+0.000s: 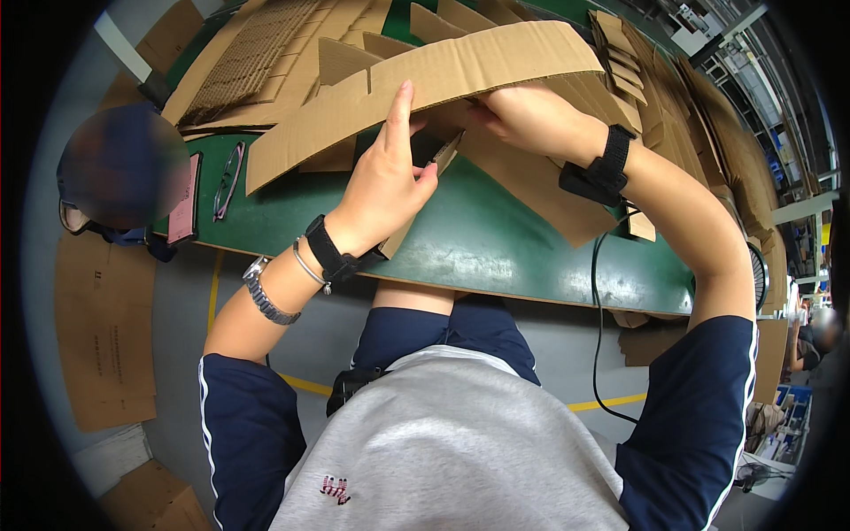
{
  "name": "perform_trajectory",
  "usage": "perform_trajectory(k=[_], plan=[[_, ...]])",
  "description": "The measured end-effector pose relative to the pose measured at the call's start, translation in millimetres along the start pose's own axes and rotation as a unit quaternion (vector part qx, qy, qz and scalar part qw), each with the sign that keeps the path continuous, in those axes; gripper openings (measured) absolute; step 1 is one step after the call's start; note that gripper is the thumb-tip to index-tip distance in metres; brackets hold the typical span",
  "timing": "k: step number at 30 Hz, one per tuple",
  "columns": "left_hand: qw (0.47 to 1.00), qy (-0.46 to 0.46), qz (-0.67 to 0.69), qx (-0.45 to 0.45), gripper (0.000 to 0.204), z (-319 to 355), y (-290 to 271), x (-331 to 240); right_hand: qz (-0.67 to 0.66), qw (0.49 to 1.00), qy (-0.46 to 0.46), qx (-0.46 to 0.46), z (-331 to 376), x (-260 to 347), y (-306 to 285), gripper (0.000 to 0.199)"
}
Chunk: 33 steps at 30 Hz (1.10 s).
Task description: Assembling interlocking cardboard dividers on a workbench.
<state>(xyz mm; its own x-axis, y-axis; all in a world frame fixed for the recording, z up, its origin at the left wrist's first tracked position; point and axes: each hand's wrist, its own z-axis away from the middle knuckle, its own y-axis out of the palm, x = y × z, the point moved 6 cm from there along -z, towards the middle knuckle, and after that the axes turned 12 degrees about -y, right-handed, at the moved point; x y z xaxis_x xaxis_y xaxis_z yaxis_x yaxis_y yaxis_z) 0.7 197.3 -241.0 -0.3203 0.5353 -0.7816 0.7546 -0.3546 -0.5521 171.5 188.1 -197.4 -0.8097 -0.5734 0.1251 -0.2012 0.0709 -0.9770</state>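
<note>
A long brown cardboard strip [460, 66] with a slot cut in it arches across the table in front of me. Against its near face my left hand [382, 181] rests with the index finger stretched upward and the thumb apart; the other fingers are partly hidden. Under the strip's lower edge my right hand [531, 115] is closed with curled fingers around cardboard, though the fingertips are mostly hidden. Another cardboard strip [540, 186] slants down from beside that hand over the green table [496, 252]. Upright cardboard pieces [343, 62] stand behind the arched strip.
Slotted cardboard sheets [257, 66] lie at the far left, with stacked cardboard [699, 124] along the right. Glasses [228, 181], a pink phone [183, 199] and a dark blue cap [111, 168] sit at the left edge. A black cable [595, 327] hangs over the front edge.
</note>
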Motion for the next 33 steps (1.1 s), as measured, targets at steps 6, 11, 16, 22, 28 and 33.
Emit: perform_trajectory(k=[6,11,16,22,28,33], plan=[[1.0,-0.002,0.008,0.005,0.094,-0.3,-1.5,1.6,-0.013,1.0,-0.008,0.008,-9.4,19.8,-13.7,0.027],[0.999,0.033,0.019,0.003,0.094,-3.0,1.6,-5.0,-0.014,0.995,-0.095,-0.014,-9.1,22.6,4.4,0.029],[1.0,0.026,0.0,0.003,0.092,-3.7,-0.3,-2.0,0.062,0.991,-0.121,-0.002,-12.1,15.6,24.9,0.033],[0.999,0.033,0.011,-0.008,0.092,-5.6,-4.2,-3.1,0.099,0.981,-0.033,0.165,9.7,38.9,23.5,0.055],[0.991,0.073,-0.112,-0.009,0.087,-9.4,-35.5,-37.6,0.242,0.953,-0.146,-0.108,-2.6,115.5,-87.4,0.046],[0.987,0.142,-0.067,-0.017,0.08,-5.8,-48.1,-78.1,0.232,0.955,-0.149,-0.108,-11.6,78.8,-81.9,0.045]])
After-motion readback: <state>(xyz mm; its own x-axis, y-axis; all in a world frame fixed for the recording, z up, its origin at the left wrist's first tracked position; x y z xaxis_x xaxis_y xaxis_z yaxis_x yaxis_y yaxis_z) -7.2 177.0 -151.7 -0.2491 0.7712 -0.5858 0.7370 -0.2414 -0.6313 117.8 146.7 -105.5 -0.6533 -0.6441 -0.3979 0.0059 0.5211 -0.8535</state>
